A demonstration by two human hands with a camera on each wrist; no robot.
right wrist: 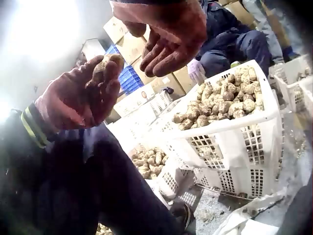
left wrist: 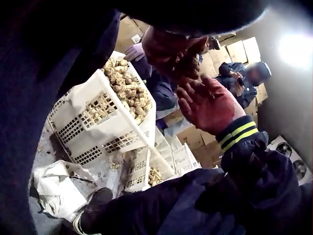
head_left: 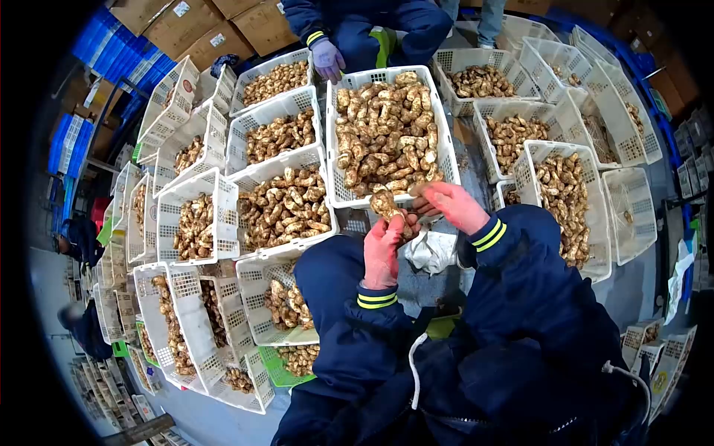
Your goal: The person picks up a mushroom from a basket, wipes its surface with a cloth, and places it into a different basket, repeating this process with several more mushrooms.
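In the head view my left hand (head_left: 381, 254), in a reddish glove, holds a knobby brown-and-cream tuber (head_left: 384, 203) up between fingers and thumb. The right wrist view shows the same tuber (right wrist: 111, 62) at the fingertips of the left hand (right wrist: 73, 98). Close beside it is my right hand (head_left: 455, 207), also gloved, near the front rim of a white crate (head_left: 450, 160) heaped with such tubers. The right hand (right wrist: 171, 36) has loosely bent fingers spread, with nothing visible between them. In the left wrist view the right hand's palm (left wrist: 208, 105) faces the left hand (left wrist: 168, 51).
White perforated crates of tubers stand on the left (head_left: 286, 204) and right (head_left: 565, 193). A white bag (head_left: 433, 251) lies below the main crate. Opposite sits a person with a lavender-gloved hand (head_left: 327, 59) by that crate's far corner. Cardboard boxes (head_left: 190, 26) are stacked behind.
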